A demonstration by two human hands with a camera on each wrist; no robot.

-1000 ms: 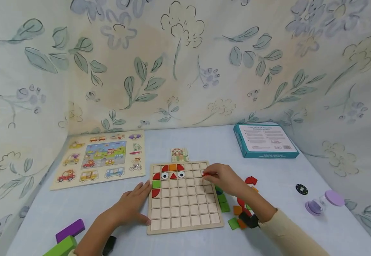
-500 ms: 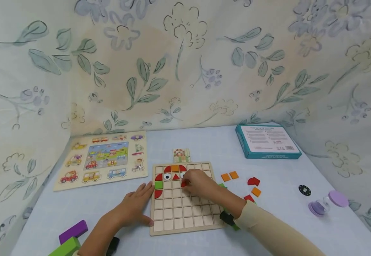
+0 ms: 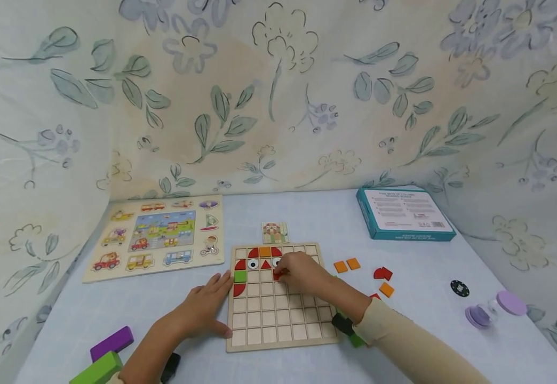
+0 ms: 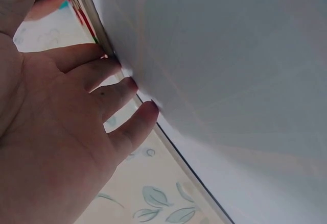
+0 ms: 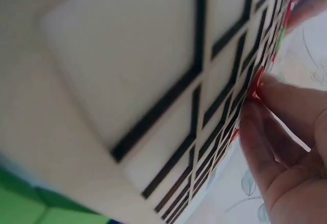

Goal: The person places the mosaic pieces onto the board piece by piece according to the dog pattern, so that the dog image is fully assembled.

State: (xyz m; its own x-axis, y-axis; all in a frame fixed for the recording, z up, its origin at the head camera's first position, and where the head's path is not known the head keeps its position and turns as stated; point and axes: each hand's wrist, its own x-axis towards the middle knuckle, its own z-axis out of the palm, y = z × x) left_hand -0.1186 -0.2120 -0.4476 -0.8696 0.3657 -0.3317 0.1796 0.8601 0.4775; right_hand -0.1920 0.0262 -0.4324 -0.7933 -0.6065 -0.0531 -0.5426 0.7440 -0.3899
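Note:
A wooden grid board (image 3: 269, 321) lies on the table, bearing red quarter-rounds, an orange square tile (image 3: 265, 252), a green square tile (image 3: 240, 276), a red triangle and white eye tiles (image 3: 253, 264). Over its upper middle, my right hand (image 3: 301, 273) pinches a red tile (image 5: 256, 83) between thumb and fingers, at a cell just below the right eye tile. That tile's exact shape is mostly hidden by the fingers. My left hand (image 3: 204, 308) rests at the board's left edge, fingers extended; in the left wrist view, its fingertips (image 4: 145, 109) touch near the edge.
A small picture card (image 3: 275, 233) lies behind the board. Loose orange tiles (image 3: 347, 265) and red tiles (image 3: 382, 273) lie to the right, green ones partly under the right forearm. Around them are a vehicle puzzle (image 3: 156, 234), a teal box (image 3: 405, 213), a black chip (image 3: 460, 288) and purple block (image 3: 112, 344).
My right hand has carried the red tile leftward from the board's right edge to the cell below the right eye, hardly moving in the last half second. My left hand stays at the board's edge.

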